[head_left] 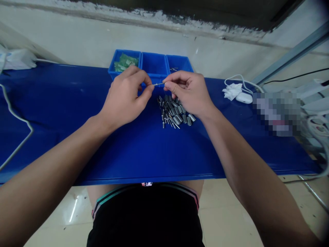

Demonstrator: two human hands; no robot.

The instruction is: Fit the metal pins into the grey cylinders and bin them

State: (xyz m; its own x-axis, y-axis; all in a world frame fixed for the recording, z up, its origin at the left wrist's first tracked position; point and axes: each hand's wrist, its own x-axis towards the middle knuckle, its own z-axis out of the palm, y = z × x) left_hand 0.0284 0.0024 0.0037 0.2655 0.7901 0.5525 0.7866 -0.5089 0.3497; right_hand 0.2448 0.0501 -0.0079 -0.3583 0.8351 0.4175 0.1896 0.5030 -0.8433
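Note:
Between my hands, just in front of the blue bins, is a thin metal pin [158, 84]. My left hand [131, 92] pinches its left end between thumb and forefinger. The fingertips of my right hand [189, 90] are closed on its right end. Below the pin, partly under my right hand, lies a pile of several dark metal cylinders [177, 111] and slim metal pins [167, 118] on the blue table [154, 151].
Three joined blue bins [154, 65] stand at the back; the left one holds green packets [125, 61], the right one a few pins [174, 69]. Crumpled tissue [232, 91], a white case [244, 98] and cables lie at the right. A white cable [19, 118] crosses the left side.

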